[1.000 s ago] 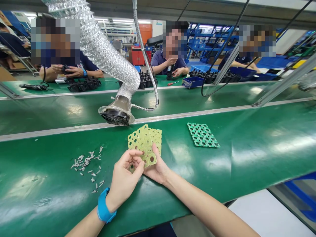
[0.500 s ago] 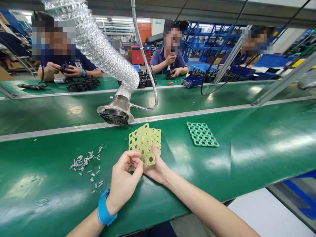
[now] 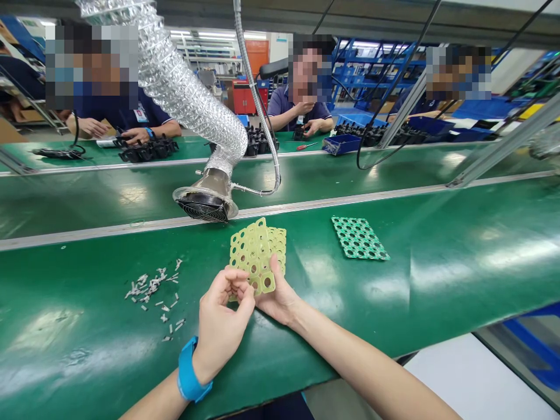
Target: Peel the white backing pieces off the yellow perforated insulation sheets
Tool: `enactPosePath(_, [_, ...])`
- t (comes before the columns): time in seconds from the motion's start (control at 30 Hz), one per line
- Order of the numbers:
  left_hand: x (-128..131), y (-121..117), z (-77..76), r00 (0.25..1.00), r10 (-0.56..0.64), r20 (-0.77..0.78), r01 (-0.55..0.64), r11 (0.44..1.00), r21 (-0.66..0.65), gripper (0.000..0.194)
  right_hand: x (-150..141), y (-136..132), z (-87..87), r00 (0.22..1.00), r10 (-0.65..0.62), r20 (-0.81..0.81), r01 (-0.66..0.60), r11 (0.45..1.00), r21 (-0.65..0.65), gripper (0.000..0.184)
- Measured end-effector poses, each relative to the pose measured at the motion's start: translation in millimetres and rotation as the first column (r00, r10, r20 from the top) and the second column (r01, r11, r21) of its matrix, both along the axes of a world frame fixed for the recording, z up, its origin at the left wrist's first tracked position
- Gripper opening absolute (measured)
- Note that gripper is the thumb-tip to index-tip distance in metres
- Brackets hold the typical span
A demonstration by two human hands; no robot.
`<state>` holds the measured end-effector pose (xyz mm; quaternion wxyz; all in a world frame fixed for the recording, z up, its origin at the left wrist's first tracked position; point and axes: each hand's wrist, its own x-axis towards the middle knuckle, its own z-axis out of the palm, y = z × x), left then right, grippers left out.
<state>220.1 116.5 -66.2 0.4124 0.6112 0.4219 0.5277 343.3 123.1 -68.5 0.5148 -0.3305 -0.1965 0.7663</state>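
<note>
On my feed, the left grip (image 3: 223, 326), with a blue wristband (image 3: 189, 370) at its wrist, is closed in a pinch, its fingertips (image 3: 234, 283) on the lower-left edge of two overlapping yellow-green perforated sheets (image 3: 256, 256). The right grip (image 3: 277, 294) is closed on the same sheets from below, its thumb (image 3: 274, 265) pressed up against the front one. I have the sheets held between both grips, tilted and just above the green surface (image 3: 394, 291), though I cannot tell exactly how high. To the right, well apart, lies a green perforated board (image 3: 359, 238). To the left, near the left grip, is a scatter of small grey metal pieces (image 3: 151, 289). A metal-mesh fume extractor (image 3: 205, 207) on a foil duct (image 3: 192, 99) hangs beyond the sheets. Across the next bench, a co-worker (image 3: 301, 111) sits behind black plastic parts (image 3: 258, 143)
</note>
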Motion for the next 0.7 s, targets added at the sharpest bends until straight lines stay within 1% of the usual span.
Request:
enactPosePath(0.13, [0.0, -3.8, -2.5, 0.994, 0.063, -0.091, -0.045, 0.982, 0.186, 0.017, 1.0, -0.3, 0.6, 0.999, 0.039, 0.032, -0.039, 0.999, 0.005, 0.081])
enactPosePath(0.2, [-0.4, -4.8, -3.4, 0.987, 0.089, -0.136, -0.046, 0.956, 0.288, 0.018, 1.8, -0.2, 0.3, 0.997, 0.064, 0.051, -0.064, 0.998, 0.004, 0.084])
enactPosePath(0.27, [-1.0, -5.1, -3.6, 0.981, 0.092, -0.170, -0.022, 0.928, 0.372, 0.019, 2.4, -0.2, 0.1, 0.996, 0.069, 0.063, -0.070, 0.998, 0.004, 0.085])
enactPosePath(0.37, [-1.9, -4.9, -3.2, 0.977, 0.098, -0.191, -0.002, 0.893, 0.449, 0.020, 2.7, -0.2, 0.4, 0.997, 0.054, 0.063, -0.054, 0.999, 0.000, 0.085])
enactPosePath(0.43, [-2.4, -4.8, -2.9, 0.976, 0.103, -0.194, 0.002, 0.880, 0.475, 0.021, 2.5, -0.2, 0.9, 0.997, 0.045, 0.056, -0.045, 0.999, -0.005, 0.084])
enactPosePath(0.47, [-2.7, -4.7, -2.8, 0.976, 0.099, -0.194, 0.006, 0.879, 0.477, 0.021, 2.3, -0.2, 1.1, 0.998, 0.038, 0.053, -0.038, 0.999, -0.008, 0.083])
enactPosePath(0.53, [-3.3, -4.2, -2.7, 0.978, 0.076, -0.194, 0.019, 0.895, 0.446, 0.021, 2.0, -0.3, 1.6, 0.998, 0.021, 0.052, -0.020, 1.000, -0.015, 0.082])
enactPosePath(0.6, [-4.1, -2.7, -2.4, 0.984, 0.040, -0.174, 0.026, 0.932, 0.361, 0.020, 1.6, -0.3, 2.1, 0.998, 0.027, 0.050, -0.026, 1.000, -0.017, 0.082])
enactPosePath(0.7, [-5.8, 1.8, -0.7, 0.993, -0.043, -0.108, 0.063, 0.981, 0.186, 0.016, 0.9, -0.2, 3.4, 0.999, 0.047, 0.027, -0.047, 0.999, 0.010, 0.080])
